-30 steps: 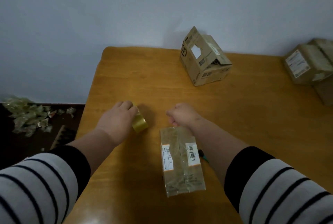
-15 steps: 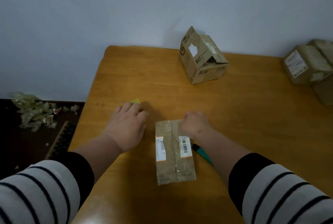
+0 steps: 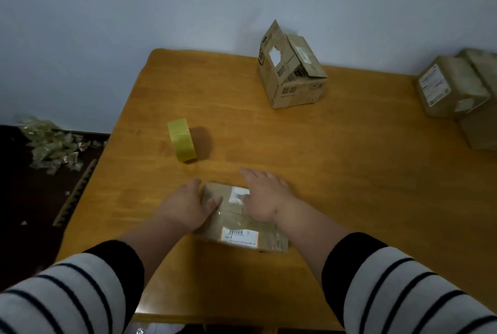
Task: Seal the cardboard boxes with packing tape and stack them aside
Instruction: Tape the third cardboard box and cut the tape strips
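**Both hands on the taped box near the front edge**

Our left hand (image 3: 185, 206) lies on the left end of the small taped box (image 3: 242, 222), thumb spread across its top and fingers reaching over the far left corner; we cannot tell how firmly it grips. Our right hand (image 3: 265, 193) rests flat on the box's right side with straight fingers pointing toward the far edge of the surface (image 3: 349, 172), holding nothing. The box sits near the front edge of the surface, slightly left of its middle, wrapped in clear tape, with a barcode label facing us and a torn white label between our hands.

Beyond our left hand, a yellowish roll of packing tape (image 3: 182, 140) stands on its rim near the left edge, apart from the box. At the far edge an unsealed cardboard box (image 3: 291, 75) stands with one flap raised. At the right edge stacked boxes (image 3: 454, 91) lie partly out of view.

Left of the surface, crumpled tape scraps (image 3: 51, 142) litter the dark floor (image 3: 27, 212).
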Tool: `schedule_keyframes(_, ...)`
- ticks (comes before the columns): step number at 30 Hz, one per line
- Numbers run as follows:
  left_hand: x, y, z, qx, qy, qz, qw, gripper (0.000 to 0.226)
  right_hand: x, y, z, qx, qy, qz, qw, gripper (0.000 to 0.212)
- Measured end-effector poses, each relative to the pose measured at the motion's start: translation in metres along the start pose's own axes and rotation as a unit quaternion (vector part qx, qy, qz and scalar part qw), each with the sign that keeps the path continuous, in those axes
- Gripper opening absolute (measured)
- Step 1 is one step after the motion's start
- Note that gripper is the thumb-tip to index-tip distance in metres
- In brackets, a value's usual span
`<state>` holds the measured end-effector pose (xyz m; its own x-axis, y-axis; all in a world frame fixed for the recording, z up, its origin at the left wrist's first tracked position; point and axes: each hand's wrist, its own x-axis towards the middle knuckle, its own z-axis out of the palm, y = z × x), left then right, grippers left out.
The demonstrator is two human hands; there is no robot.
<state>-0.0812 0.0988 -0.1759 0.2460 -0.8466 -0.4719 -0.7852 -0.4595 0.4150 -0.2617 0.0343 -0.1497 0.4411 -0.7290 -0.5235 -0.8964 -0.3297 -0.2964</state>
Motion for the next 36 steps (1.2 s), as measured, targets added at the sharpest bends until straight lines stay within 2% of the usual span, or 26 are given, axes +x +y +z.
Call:
schedule_keyframes(1,-0.005,-0.002,0.006,-0.028,0.003,-0.004,1.000,0.088,-0.004,0.002,0.008,-0.010,0.015,0.015,1.000,0.071)
schedule_keyframes(3,-0.016,0.000,0.017,-0.123,-0.007,-0.014,0.992,0.100,-0.011,0.006,0.026,-0.032,0.036,0.049,0.998,0.082)
schedule_keyframes(6,-0.024,0.006,0.034,-0.290,-0.022,-0.039,0.956,0.100,-0.015,0.012,0.050,-0.050,0.074,0.076,0.993,0.096)
schedule_keyframes(8,-0.027,0.006,0.042,-0.356,-0.008,-0.039,0.934,0.096,-0.016,0.015,0.060,-0.058,0.108,0.059,0.991,0.094)
schedule_keyframes(11,-0.031,0.007,0.045,-0.389,0.011,-0.046,0.920,0.090,-0.021,0.024,0.064,-0.044,0.147,-0.011,0.988,0.082)
schedule_keyframes(12,-0.033,0.007,0.046,-0.388,0.021,-0.051,0.920,0.089,-0.025,0.029,0.064,-0.026,0.156,-0.016,0.987,0.084)
schedule_keyframes(15,-0.037,0.005,0.047,-0.395,0.035,-0.059,0.916,0.081,-0.038,0.036,0.066,0.062,0.159,0.082,0.982,0.112)
schedule_keyframes(17,-0.037,0.004,0.048,-0.396,0.022,-0.060,0.916,0.057,-0.043,0.029,0.073,0.137,0.134,0.132,0.973,0.117)
schedule_keyframes(19,-0.037,0.000,0.047,-0.419,-0.001,-0.070,0.905,0.034,-0.044,0.020,0.076,0.198,0.127,0.137,0.962,0.108)
schedule_keyframes(21,-0.036,-0.007,0.046,-0.457,-0.045,-0.074,0.885,0.030,-0.046,0.018,0.070,0.292,0.135,0.135,0.937,0.100)
schedule_keyframes(23,-0.037,-0.016,0.043,-0.488,-0.076,-0.076,0.866,0.034,-0.051,0.020,0.067,0.431,0.135,0.148,0.880,0.101)
schedule_keyframes(25,-0.037,-0.024,0.044,-0.506,-0.074,-0.079,0.855,0.032,-0.058,0.017,0.071,0.506,0.138,0.189,0.830,0.101)
schedule_keyframes(26,-0.038,-0.026,0.046,-0.507,-0.070,-0.078,0.856,0.031,-0.061,0.014,0.076,0.507,0.146,0.210,0.823,0.093)
schedule_keyframes(29,-0.041,-0.026,0.049,-0.490,-0.056,-0.075,0.867,0.030,-0.063,0.006,0.089,0.485,0.163,0.219,0.831,0.036)
schedule_keyframes(30,-0.040,-0.026,0.050,-0.484,-0.052,-0.077,0.870,0.031,-0.063,0.006,0.091,0.479,0.167,0.213,0.835,0.026)
schedule_keyframes(33,-0.042,-0.026,0.048,-0.476,-0.051,-0.076,0.875,0.033,-0.066,0.006,0.089,0.473,0.179,0.198,0.840,0.015)
schedule_keyframes(36,-0.046,-0.030,0.047,-0.457,-0.058,-0.070,0.885,0.029,-0.070,0.006,0.084,0.520,0.131,0.191,0.822,0.023)
